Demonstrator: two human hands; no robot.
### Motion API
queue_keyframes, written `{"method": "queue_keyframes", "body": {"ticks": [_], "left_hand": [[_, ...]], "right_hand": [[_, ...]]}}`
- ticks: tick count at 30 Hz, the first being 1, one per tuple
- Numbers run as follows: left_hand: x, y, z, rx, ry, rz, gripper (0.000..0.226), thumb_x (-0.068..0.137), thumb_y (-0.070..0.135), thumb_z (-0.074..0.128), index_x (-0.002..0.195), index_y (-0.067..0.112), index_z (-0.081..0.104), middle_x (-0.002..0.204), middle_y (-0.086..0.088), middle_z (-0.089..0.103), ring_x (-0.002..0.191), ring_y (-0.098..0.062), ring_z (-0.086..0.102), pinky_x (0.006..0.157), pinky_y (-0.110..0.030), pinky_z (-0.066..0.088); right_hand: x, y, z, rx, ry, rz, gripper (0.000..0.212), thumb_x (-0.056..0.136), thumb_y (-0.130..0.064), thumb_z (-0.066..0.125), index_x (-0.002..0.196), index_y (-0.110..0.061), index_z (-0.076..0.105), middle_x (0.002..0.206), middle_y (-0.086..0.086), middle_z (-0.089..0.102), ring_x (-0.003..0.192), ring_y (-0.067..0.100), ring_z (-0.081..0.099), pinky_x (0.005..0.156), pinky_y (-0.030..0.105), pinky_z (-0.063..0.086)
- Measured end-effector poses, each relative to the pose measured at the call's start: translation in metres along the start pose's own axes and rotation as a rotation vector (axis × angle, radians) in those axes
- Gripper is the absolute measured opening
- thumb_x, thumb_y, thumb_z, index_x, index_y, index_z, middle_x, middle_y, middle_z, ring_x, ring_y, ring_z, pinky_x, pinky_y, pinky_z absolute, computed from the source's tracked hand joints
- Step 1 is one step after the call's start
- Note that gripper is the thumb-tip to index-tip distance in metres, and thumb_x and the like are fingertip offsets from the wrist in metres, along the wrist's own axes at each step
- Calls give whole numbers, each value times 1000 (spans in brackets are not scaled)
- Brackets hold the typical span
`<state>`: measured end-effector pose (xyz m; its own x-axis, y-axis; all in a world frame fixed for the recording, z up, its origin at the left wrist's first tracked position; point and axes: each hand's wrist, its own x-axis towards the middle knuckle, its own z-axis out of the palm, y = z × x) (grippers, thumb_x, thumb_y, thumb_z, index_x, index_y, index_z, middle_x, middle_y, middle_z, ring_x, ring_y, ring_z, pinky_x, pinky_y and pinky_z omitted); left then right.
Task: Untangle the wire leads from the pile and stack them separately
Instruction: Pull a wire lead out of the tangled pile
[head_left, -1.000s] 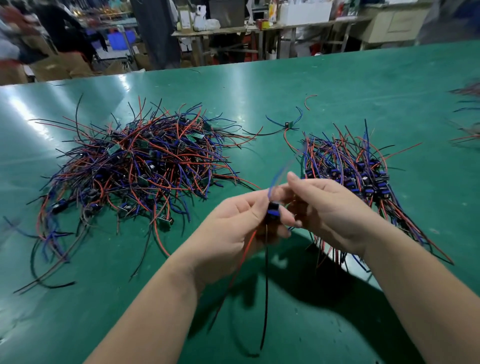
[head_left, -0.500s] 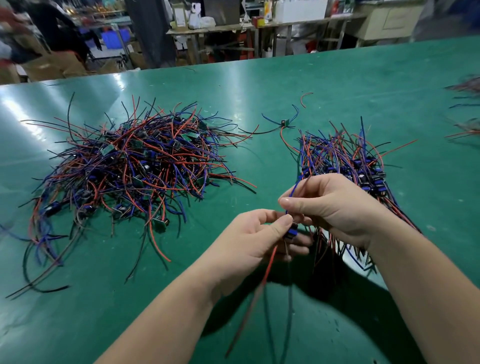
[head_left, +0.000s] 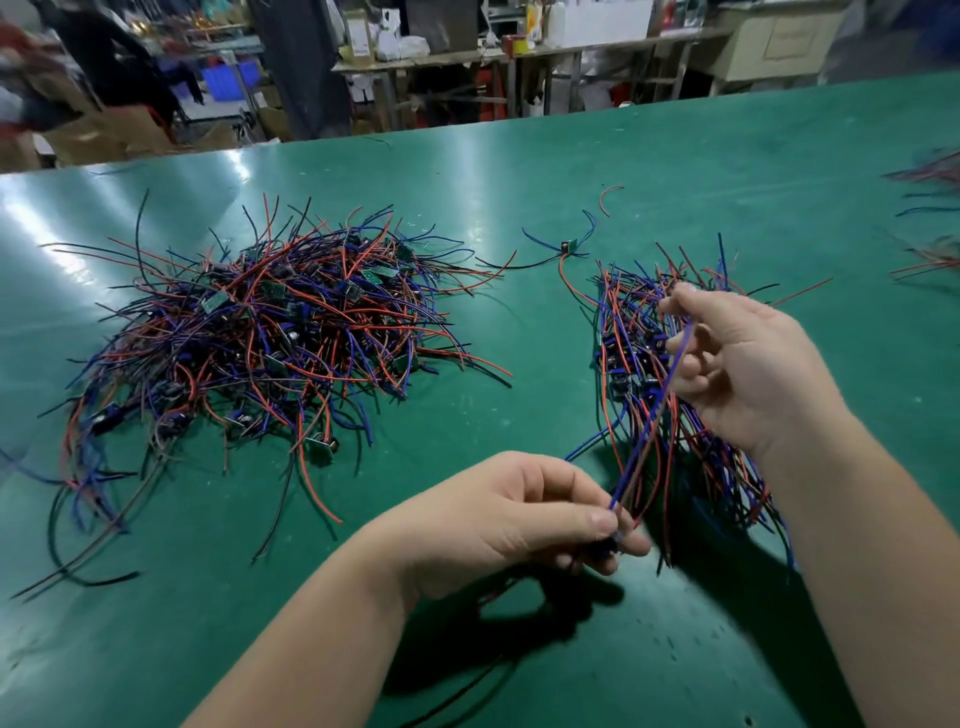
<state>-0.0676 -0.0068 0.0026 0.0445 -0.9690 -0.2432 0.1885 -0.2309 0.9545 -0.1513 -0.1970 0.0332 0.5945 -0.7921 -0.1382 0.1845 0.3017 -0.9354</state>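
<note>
A big tangled pile (head_left: 270, 338) of red, blue and black wire leads with small green boards lies on the left of the green table (head_left: 519, 171). A neater stack (head_left: 631, 358) of the same leads lies on the right. My left hand (head_left: 511, 514) pinches the small dark module end of one wire lead (head_left: 649, 415) near the table's front. Its blue wires run up and to the right into the fingers of my right hand (head_left: 743, 364), which holds them stretched above the stack. The lead's red and black wires hang under my left hand, mostly hidden.
A single lead (head_left: 569, 247) lies alone between the two heaps, with a short red wire scrap (head_left: 610, 195) beyond it. More leads (head_left: 930, 218) lie blurred at the right edge. Benches, boxes and a person stand past the table's far edge.
My hands have drawn apart: the right hand rose up and to the right along the blue wires, while the left hand sank toward me with the module. The blue wires are now stretched straight.
</note>
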Motion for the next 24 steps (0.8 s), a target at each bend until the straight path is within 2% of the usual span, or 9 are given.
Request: {"method": "queue_keyframes", "body": {"ticks": [3, 6, 9, 11, 14, 16, 19, 22, 24], "left_hand": [[-1, 0, 2, 43, 18, 45, 9, 85, 17, 62, 87, 20, 70, 92, -5, 73, 69, -2, 58, 58, -16, 38], [-2, 7, 1, -217, 28, 154, 23, 85, 9, 59, 101, 19, 73, 85, -2, 73, 66, -2, 59, 60, -11, 43], [-4, 17, -5, -465, 99, 308, 37, 73, 9, 73, 109, 18, 72, 82, 4, 70, 68, -1, 61, 66, -11, 49], [-5, 24, -8, -610, 213, 422, 35, 62, 17, 75, 96, 18, 76, 80, 2, 71, 67, -4, 65, 66, -15, 53], [-2, 27, -11, -737, 450, 563, 23, 54, 12, 73, 76, 17, 77, 75, -3, 72, 68, -11, 71, 61, -18, 56], [1, 25, -11, -619, 615, 643, 19, 57, 11, 74, 75, 17, 73, 74, -2, 71, 70, -12, 71, 61, -19, 55], [4, 13, -11, -17, 860, 716, 27, 62, 16, 83, 82, 19, 65, 74, 5, 69, 66, -5, 63, 64, -19, 50], [8, 2, -8, 460, 882, 773, 28, 67, 17, 83, 85, 25, 63, 80, 4, 66, 73, -14, 62, 68, -28, 51], [10, 0, -6, 587, 835, 791, 30, 70, 10, 78, 88, 28, 63, 86, 4, 64, 79, -17, 63, 72, -29, 51]], "right_hand": [[5, -4, -1, 93, 14, 75, 28, 98, -35, 47, 80, -16, 59, 42, -6, 49, 33, 3, 40, 32, 10, 29], [7, -1, -1, 141, -21, 158, 42, 103, -38, 29, 85, -14, 58, 47, -1, 57, 38, 8, 53, 38, 12, 38], [4, 7, 3, 26, -72, 154, 29, 101, -23, 39, 88, -10, 60, 56, 4, 63, 46, 12, 61, 45, 15, 47], [1, 12, 6, -124, -168, 127, 14, 96, -5, 47, 92, -6, 61, 62, 8, 63, 49, 13, 61, 46, 18, 49], [-8, 20, 9, -412, -376, 156, 16, 85, 7, 60, 94, -4, 65, 71, 12, 65, 53, 12, 61, 50, 16, 50], [-16, 25, 14, -486, -518, 199, 22, 75, 2, 68, 96, -5, 68, 74, 13, 65, 57, 14, 59, 52, 16, 49], [-25, 32, 26, -197, -635, 270, 25, 65, -15, 68, 89, -9, 73, 71, 8, 66, 54, 10, 56, 53, 15, 46], [-29, 33, 34, 82, -623, 248, 22, 71, -19, 62, 85, -6, 74, 70, 5, 66, 51, 5, 55, 50, 12, 48], [-28, 32, 35, 65, -576, 212, 20, 72, -17, 61, 82, -4, 71, 70, 5, 67, 54, 5, 58, 48, 12, 48]]}}
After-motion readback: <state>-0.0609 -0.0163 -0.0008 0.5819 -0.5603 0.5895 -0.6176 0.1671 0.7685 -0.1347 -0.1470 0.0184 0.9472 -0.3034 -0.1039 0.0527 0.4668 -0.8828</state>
